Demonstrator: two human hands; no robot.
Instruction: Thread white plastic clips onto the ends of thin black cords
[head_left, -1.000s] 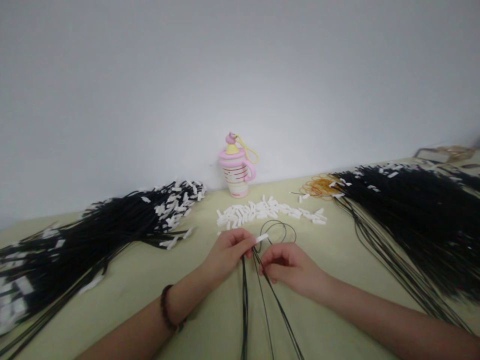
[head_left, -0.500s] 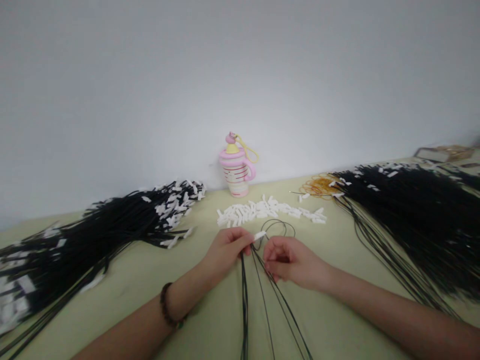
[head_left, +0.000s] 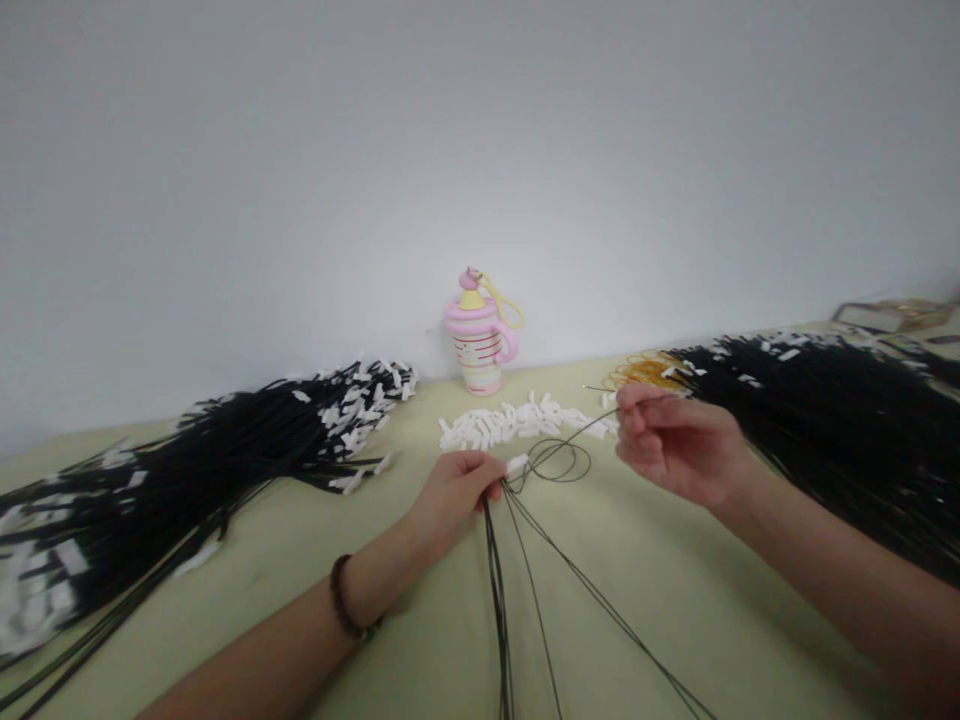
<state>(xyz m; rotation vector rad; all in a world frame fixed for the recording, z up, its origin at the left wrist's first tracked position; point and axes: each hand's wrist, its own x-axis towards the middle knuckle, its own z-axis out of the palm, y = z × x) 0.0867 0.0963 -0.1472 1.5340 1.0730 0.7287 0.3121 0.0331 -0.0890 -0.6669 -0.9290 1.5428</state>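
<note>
Green table (head_left: 300, 590), left hand (head_left: 450, 495) pinching cords (head_left: 499, 560), right hand (head_left: 675, 445) raised.

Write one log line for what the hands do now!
left hand: holds clip and cords | right hand: holds cord end, raised

A pink cup (head_left: 480, 342) stands left of tangled orange rubber bands (head_left: 639, 372).

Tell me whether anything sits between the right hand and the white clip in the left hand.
Nothing foreign does. Between the right hand and the white clip pinched by the left hand lies only the black cord itself, looped on the table. The heap of loose clips lies beyond, nearer the wall.
</note>
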